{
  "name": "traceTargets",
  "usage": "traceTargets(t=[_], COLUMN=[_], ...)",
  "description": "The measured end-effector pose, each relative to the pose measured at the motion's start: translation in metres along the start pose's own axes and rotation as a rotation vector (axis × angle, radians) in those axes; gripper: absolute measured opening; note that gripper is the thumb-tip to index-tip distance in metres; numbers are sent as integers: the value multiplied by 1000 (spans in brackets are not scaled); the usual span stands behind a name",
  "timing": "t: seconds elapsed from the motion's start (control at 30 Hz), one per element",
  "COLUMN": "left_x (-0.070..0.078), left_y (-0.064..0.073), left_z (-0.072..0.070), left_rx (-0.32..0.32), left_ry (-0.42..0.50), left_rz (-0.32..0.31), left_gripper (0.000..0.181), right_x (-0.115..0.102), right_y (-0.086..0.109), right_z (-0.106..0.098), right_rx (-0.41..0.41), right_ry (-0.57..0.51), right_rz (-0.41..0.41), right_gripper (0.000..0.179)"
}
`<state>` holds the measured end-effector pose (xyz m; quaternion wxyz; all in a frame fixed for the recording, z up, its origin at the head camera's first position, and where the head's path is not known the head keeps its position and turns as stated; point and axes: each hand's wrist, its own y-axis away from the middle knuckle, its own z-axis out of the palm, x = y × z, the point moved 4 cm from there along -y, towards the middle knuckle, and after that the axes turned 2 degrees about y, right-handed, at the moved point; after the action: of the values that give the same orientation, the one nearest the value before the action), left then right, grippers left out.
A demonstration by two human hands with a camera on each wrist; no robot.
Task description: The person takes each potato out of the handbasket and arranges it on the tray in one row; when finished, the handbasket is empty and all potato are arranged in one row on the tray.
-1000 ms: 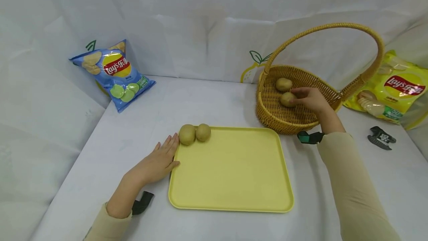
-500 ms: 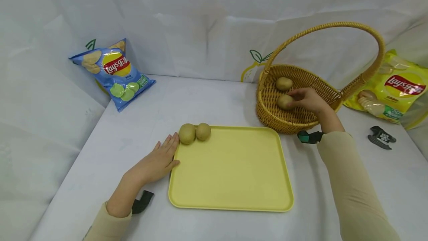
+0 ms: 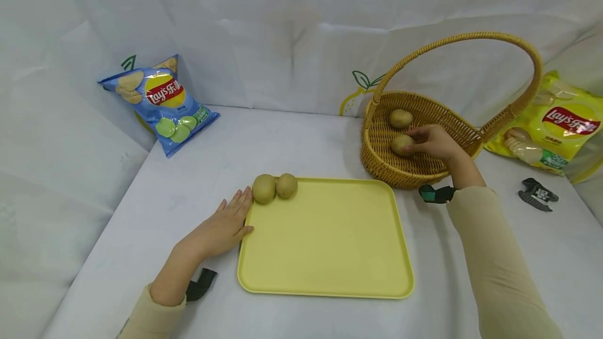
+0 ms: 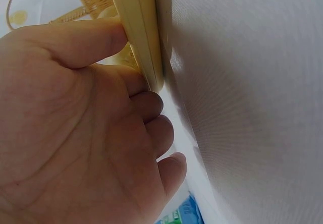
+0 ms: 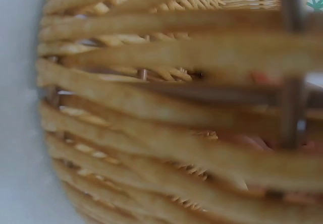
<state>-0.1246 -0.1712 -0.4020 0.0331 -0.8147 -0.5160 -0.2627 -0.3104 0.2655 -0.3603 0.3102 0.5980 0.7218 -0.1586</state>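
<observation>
My right hand [image 3: 438, 143] reaches into a wicker basket [image 3: 400, 172] at the back right and pinches a round potato [image 3: 401, 145] between thumb and fingers, low inside it. Another potato [image 3: 400, 118] lies just behind. In the right wrist view the basket's weave [image 5: 166, 103] fills the frame and mostly hides that hand. My left hand [image 3: 219, 232] rests along the left edge of a yellow tray [image 3: 330, 245], fingers extended. In the left wrist view its thumb [image 4: 96, 40] touches the tray rim [image 4: 139, 27]. Two potatoes, a larger one [image 3: 264, 189] and a smaller one [image 3: 286, 185], sit side by side in the tray's far left corner.
A blue chip bag [image 3: 165, 103] leans at the back left, and a yellow chip bag [image 3: 548, 124] stands right of the basket. A small black plastic piece [image 3: 538, 194] lies on the white table at right. The basket's tall handle [image 3: 471, 36] arches above my right hand.
Over the last second my right hand and the potato in its fingers have shifted slightly left and toward me inside the basket. The left hand and tray have stayed put.
</observation>
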Motion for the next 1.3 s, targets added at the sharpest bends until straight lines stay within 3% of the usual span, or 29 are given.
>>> traceTargets(t=[0.43,0.9,1.3], left_x=[3,1,-2], left_y=[2,1,0], left_z=[-3,-1,1], left_rx=[-1,13,3], left_ry=[13,18,-6], left_rz=[-2,18,4], left_gripper=[65,66,66], right_x=[-7,-29,-52], right_y=[6,12,26], right_z=[-2,-2,1], right_rx=[5,83,136], right_ry=[-31,-42,-131], right_rz=[52,-41,-101], right_gripper=[61,58,53])
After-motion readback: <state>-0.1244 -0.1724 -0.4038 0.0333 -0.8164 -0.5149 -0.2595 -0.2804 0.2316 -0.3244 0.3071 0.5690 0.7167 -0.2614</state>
